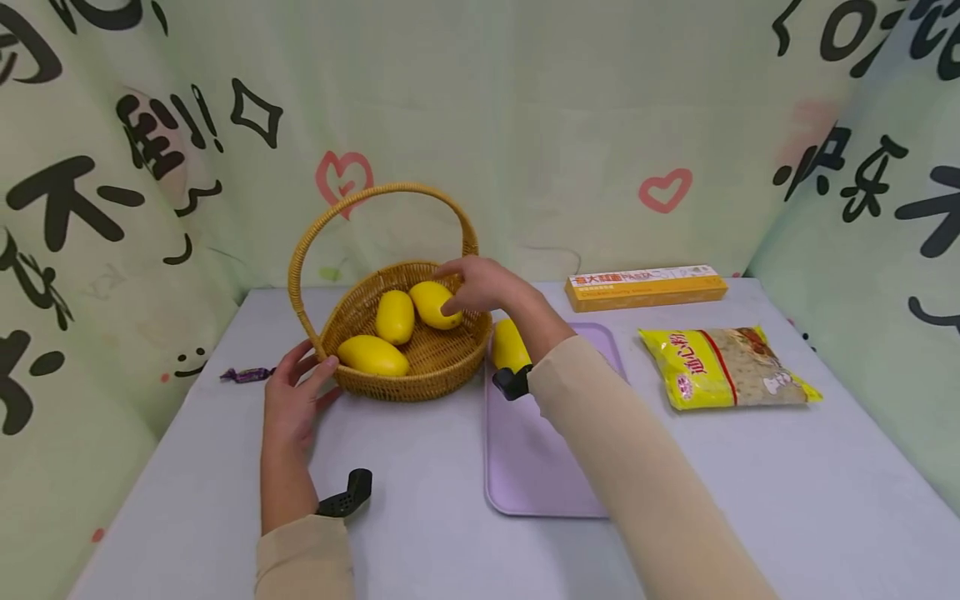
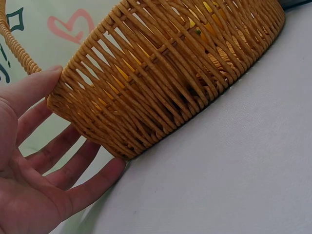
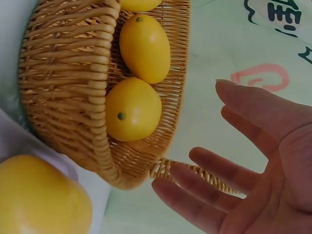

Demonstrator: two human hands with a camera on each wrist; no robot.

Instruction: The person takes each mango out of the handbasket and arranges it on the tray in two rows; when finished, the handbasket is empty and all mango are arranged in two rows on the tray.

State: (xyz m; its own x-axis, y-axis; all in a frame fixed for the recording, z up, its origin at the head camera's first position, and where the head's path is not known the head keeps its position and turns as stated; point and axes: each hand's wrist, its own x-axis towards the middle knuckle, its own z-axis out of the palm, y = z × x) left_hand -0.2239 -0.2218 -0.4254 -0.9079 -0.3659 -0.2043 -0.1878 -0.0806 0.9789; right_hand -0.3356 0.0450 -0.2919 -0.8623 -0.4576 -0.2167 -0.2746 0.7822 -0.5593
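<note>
A wicker basket with a tall handle holds three yellow lemons. My left hand holds the basket's left end, thumb on the rim and fingers spread along the outer side. Over the basket's right side is my right hand, fingers apart and nothing in them. In the right wrist view, a gap separates this hand from the nearest lemon in the basket. Another lemon lies on the purple tray, partly hidden behind my right wrist.
A yellow-orange box lies at the back right, with a yellow plastic food bag in front of it. A purple-wrapped candy is left of the basket. Printed curtains close off the back and sides.
</note>
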